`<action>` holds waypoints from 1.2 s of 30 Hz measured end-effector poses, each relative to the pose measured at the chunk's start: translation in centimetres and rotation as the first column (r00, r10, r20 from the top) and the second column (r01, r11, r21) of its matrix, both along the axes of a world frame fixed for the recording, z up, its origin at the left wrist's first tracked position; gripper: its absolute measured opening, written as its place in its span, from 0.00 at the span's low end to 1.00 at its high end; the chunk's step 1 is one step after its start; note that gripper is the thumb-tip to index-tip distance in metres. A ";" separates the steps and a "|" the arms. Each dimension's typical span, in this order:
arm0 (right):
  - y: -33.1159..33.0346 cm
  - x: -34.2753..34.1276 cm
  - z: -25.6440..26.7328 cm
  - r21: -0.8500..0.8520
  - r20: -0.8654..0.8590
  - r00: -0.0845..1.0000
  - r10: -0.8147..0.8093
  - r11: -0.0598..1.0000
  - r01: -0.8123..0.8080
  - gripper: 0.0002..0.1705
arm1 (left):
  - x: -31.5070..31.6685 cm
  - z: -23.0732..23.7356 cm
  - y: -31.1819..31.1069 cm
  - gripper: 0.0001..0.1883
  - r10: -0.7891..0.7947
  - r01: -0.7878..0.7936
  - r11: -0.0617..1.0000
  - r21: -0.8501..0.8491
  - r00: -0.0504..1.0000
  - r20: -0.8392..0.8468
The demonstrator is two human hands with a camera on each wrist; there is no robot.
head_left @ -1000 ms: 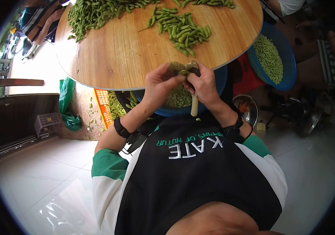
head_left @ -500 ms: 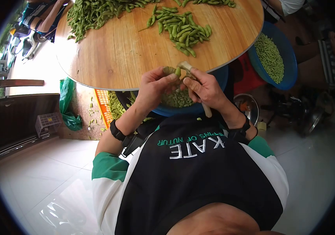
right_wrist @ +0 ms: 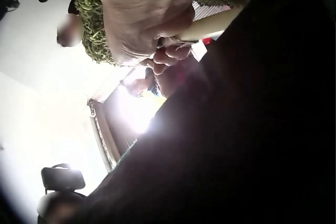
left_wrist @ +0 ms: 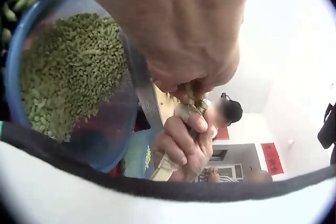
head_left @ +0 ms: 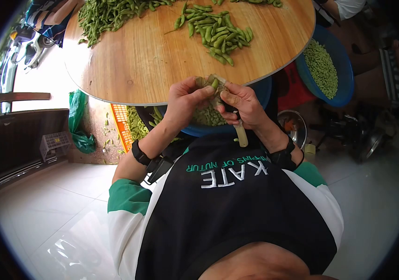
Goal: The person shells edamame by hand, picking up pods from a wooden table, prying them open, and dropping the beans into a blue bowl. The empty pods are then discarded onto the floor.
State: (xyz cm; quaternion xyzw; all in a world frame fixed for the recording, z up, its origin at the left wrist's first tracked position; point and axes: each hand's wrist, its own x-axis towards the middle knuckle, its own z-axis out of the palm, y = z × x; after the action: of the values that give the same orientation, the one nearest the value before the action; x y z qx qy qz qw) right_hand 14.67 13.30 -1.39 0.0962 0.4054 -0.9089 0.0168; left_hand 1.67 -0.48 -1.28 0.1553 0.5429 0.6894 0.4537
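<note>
Over a blue basin (head_left: 265,93) of shelled green beans (head_left: 209,116), both hands meet near the table's edge. My left hand (head_left: 183,100) pinches a green soybean pod (head_left: 215,84) between thumb and fingers. Brownish wrapping shows around the left fingertips. In my right hand (head_left: 246,106) the curled fingers grip a pale stick-like handle (head_left: 242,135), whose lower end sticks out below the palm. Its other end is hidden by the fingers. The right thumb is close beside the pod. In the left wrist view the beans (left_wrist: 79,61) fill much of the basin.
The round wooden table (head_left: 134,65) carries a small heap of pods (head_left: 220,37) and a larger heap (head_left: 108,21) at the far left. Another blue basin (head_left: 346,74) of beans is at the right. An orange crate (head_left: 122,123) of pods stands low left, near a green bag (head_left: 79,123).
The hands, pressed together a second ago, have moved slightly apart. The pod now stands upright in the left fingertips. The pale handle's lower end has swung to the right, then slightly back.
</note>
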 end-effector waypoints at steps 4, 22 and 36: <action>-0.9 -0.4 -0.3 0.156 -0.024 0.991 -0.134 0.978 0.136 0.14 | 0.3 0.1 0.1 0.06 0.055 -0.054 0.998 0.013 0.998 -0.043; 0.5 -0.4 -1.2 0.686 -0.370 0.922 -0.115 0.635 0.355 0.16 | -0.4 1.5 0.4 0.04 -0.198 0.164 0.952 -0.257 0.974 -0.110; 1.8 -0.5 -1.2 0.045 -0.043 0.993 -0.110 0.993 0.112 0.16 | -6.8 7.7 -7.6 0.11 -0.636 -0.155 0.743 -0.651 0.136 -0.759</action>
State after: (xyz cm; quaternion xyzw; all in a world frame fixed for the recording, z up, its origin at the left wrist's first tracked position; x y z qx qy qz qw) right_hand 14.12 15.15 -2.63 0.1005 0.4212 -0.9003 -0.0443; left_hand -5.18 -8.11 6.47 0.4969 0.8477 0.1255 0.1368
